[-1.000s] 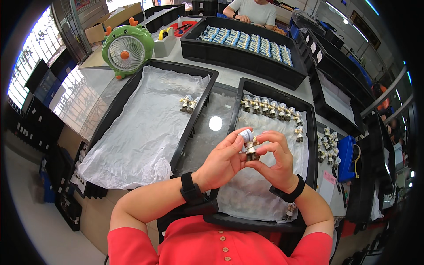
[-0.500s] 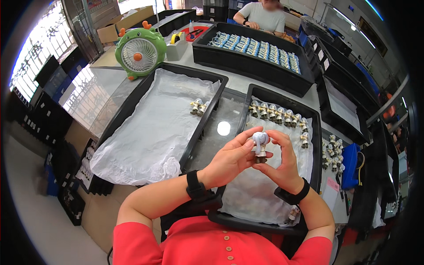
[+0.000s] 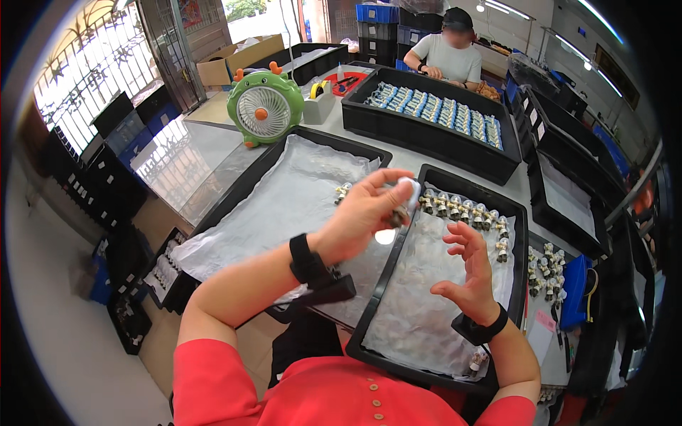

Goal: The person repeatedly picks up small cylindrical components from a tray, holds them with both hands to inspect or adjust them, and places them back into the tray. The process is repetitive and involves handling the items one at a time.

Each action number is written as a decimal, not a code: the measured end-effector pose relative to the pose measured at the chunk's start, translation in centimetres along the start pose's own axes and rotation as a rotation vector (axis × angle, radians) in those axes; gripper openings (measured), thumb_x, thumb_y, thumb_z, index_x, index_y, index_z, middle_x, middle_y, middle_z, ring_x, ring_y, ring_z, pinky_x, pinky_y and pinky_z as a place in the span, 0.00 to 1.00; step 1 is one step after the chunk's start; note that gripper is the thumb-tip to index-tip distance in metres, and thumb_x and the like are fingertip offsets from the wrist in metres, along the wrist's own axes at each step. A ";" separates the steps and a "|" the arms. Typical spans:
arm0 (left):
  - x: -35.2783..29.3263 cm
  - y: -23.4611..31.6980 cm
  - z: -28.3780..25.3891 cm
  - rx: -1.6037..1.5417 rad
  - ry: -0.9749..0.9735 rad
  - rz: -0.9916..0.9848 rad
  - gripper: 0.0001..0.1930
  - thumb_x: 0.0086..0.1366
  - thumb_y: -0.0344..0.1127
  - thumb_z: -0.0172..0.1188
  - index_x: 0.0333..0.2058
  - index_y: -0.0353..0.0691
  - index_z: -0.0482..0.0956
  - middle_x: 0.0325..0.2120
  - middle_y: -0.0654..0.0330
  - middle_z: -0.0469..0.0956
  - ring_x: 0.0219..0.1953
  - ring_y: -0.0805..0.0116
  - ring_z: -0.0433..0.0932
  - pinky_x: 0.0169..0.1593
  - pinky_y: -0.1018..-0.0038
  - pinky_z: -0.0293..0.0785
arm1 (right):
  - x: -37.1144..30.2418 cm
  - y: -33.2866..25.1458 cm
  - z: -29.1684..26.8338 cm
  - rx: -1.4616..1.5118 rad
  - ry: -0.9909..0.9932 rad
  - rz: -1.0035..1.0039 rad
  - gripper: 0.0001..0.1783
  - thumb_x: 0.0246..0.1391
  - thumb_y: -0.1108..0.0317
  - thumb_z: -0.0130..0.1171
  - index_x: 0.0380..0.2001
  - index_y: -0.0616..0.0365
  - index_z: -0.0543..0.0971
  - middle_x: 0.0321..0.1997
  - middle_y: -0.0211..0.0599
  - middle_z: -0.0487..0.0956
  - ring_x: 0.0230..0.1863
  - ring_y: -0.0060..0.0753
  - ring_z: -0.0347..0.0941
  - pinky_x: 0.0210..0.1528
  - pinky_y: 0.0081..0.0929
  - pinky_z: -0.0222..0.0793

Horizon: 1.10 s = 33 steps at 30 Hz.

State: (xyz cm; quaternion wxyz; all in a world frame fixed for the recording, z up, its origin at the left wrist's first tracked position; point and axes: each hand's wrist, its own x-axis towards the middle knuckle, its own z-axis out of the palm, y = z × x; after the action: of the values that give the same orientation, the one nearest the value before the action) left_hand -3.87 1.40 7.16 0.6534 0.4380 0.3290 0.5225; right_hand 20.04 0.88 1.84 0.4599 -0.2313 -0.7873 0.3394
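My left hand (image 3: 359, 213) pinches a small figurine (image 3: 406, 193) with pale hair and a dark base, blurred by motion. It is above the gap between two black trays, close to the far left corner of the right one. Over the paper-lined right tray (image 3: 371, 323), my right hand (image 3: 470, 273) is held with fingers apart and nothing in it. A row of similar figurines (image 3: 465, 211) runs along that tray's far side, and one figurine (image 3: 477, 362) lies at its near corner. Behind my left hand, a figurine (image 3: 343, 192) shows in the left tray (image 3: 245, 224), partly hidden.
A green animal-shaped fan (image 3: 264, 110) stands beyond the left tray. Farther back is a deep black tray (image 3: 426, 129) with rows of blue-and-white pieces, and a person (image 3: 451, 53) sits behind it. To the right are loose figurines (image 3: 545, 270) and a blue pouch (image 3: 577, 291).
My left hand has carried the figurine up and left, away from my right hand. My right hand has let go and spread its fingers. The whole view has shifted.
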 end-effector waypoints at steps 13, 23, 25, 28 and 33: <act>11.1 -7.1 -24.1 1.089 0.743 -0.010 0.23 0.48 0.37 0.70 0.42 0.35 0.75 0.29 0.55 0.78 0.29 0.70 0.77 0.31 0.71 0.74 | 0.8 -0.4 -0.7 -0.106 -0.040 -0.025 0.32 0.42 0.65 0.69 0.52 0.57 0.70 0.50 0.37 0.72 0.46 0.30 0.72 0.44 0.26 0.67; 11.3 -8.4 -25.3 1.172 0.667 -0.124 0.22 0.48 0.36 0.68 0.43 0.34 0.77 0.31 0.54 0.80 0.30 0.69 0.79 0.32 0.72 0.76 | 1.3 -1.1 -0.9 -0.169 -0.038 -0.069 0.26 0.42 0.67 0.69 0.47 0.58 0.73 0.47 0.38 0.74 0.44 0.32 0.72 0.42 0.26 0.68; 11.1 -8.4 -25.6 1.119 0.637 -0.153 0.22 0.50 0.35 0.67 0.44 0.34 0.77 0.32 0.54 0.80 0.30 0.69 0.79 0.32 0.73 0.76 | 1.2 -1.1 -0.8 -0.165 -0.034 -0.061 0.24 0.43 0.68 0.68 0.45 0.58 0.74 0.47 0.39 0.75 0.44 0.34 0.73 0.43 0.25 0.68; 11.0 -8.2 -25.0 1.043 0.550 -0.148 0.20 0.51 0.32 0.65 0.44 0.33 0.77 0.32 0.55 0.80 0.30 0.69 0.79 0.31 0.74 0.75 | 1.3 -1.2 -0.9 -0.180 -0.037 -0.052 0.21 0.43 0.69 0.67 0.43 0.58 0.76 0.45 0.39 0.76 0.45 0.36 0.73 0.44 0.26 0.69; 11.7 -8.6 -26.0 0.993 0.515 -0.130 0.18 0.47 0.31 0.64 0.40 0.34 0.79 0.29 0.57 0.81 0.28 0.69 0.80 0.33 0.74 0.77 | 1.1 -0.8 -0.6 -0.172 -0.052 -0.052 0.16 0.46 0.70 0.65 0.40 0.58 0.77 0.43 0.39 0.77 0.45 0.38 0.74 0.47 0.29 0.69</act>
State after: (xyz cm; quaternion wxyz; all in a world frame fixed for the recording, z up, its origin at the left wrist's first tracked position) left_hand -20.76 18.09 -10.82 0.2981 0.5301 0.7106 0.3537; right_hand 20.05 1.28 3.33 0.4264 -0.2405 -0.8310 0.2643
